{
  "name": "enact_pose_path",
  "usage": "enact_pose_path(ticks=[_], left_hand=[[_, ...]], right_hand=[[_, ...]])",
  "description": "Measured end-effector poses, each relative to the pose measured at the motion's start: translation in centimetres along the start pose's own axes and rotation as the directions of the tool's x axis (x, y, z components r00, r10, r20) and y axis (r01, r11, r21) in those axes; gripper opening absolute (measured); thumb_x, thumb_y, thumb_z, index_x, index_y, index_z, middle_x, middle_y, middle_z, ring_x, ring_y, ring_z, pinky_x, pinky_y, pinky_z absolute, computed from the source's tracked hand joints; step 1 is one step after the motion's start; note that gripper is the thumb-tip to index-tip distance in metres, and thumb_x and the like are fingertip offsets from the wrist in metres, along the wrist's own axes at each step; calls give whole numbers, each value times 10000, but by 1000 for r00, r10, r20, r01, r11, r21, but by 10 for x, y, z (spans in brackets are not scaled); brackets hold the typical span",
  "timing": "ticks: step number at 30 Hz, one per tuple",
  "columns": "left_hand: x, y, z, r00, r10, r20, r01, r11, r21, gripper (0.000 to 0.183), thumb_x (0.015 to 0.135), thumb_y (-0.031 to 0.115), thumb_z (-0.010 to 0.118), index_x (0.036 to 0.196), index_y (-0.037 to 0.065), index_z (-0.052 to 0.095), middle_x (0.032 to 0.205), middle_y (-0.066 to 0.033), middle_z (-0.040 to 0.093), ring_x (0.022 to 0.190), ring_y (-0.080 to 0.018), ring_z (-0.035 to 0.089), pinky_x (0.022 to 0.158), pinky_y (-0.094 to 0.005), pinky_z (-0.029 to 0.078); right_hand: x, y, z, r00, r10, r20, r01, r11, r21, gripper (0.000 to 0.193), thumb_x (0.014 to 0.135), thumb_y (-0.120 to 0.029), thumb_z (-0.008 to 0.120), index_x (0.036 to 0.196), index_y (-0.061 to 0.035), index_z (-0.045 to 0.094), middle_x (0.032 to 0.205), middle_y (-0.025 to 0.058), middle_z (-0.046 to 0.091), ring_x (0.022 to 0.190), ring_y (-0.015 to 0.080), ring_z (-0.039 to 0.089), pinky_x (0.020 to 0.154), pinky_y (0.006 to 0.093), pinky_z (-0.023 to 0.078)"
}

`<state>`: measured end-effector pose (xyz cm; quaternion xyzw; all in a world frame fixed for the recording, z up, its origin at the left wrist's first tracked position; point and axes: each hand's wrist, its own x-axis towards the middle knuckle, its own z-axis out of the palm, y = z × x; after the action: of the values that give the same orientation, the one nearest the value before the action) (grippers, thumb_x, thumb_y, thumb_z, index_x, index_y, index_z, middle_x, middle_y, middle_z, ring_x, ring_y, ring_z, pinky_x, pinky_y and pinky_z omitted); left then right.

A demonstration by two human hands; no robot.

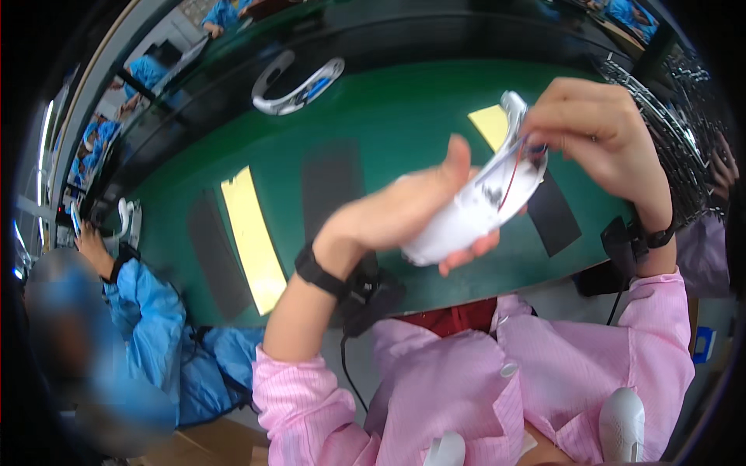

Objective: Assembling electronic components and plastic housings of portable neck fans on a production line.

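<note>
My left hand [388, 210] is wrapped round a white curved plastic housing [454, 229], its thumb raised and its fingertips showing below. The housing is tilted above the table, with its open inner side facing up. A thin red wire [510, 180] runs along that hollow toward a dark cluster at the upper end. There, my right hand [598, 132] is closed in a pinch on the thin wires, beside the housing's silvery curved arm [513, 109]. The exact spot between the right fingertips is blurred and partly hidden.
On the green table [420, 101] lie dark grey strips [332, 175] and a yellow strip [253, 241]. Another white curved band [291, 101] rests at the back. Many dark cables [688, 147] hang at the right. A co-worker in blue [151, 318] sits at the left.
</note>
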<state>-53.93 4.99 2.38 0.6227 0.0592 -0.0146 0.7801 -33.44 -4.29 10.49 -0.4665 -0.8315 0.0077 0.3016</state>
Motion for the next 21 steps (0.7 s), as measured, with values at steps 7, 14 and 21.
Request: enact_pose_path(ticks=[7,14,21], left_hand=[[4,13,-2,995,96,-6,-96,992,-81,889,791,751,157,1167,11,473,735,-49,560,517,-103,505,448,-238,450],[-6,13,1,973,189,-135,-156,962,224,432,923,434,478,1100,42,437,942,-90,599,796,-118,586,669,-240,486],[-43,-33,-22,649,676,-349,-422,702,574,530,770,-15,658,1237,38,413,1043,-127,602,1016,-189,559,937,-359,424]], right_hand=[[9,-3,4,987,-38,-158,3,976,-219,76,757,4,633,831,19,640,730,83,603,619,194,594,549,255,453],[10,9,14,963,24,-270,-80,977,-198,101,764,-23,631,852,24,646,733,87,601,606,184,580,556,250,443],[-16,26,13,826,465,-319,-394,881,262,126,836,-70,607,900,29,655,711,14,609,620,54,542,577,192,459]])
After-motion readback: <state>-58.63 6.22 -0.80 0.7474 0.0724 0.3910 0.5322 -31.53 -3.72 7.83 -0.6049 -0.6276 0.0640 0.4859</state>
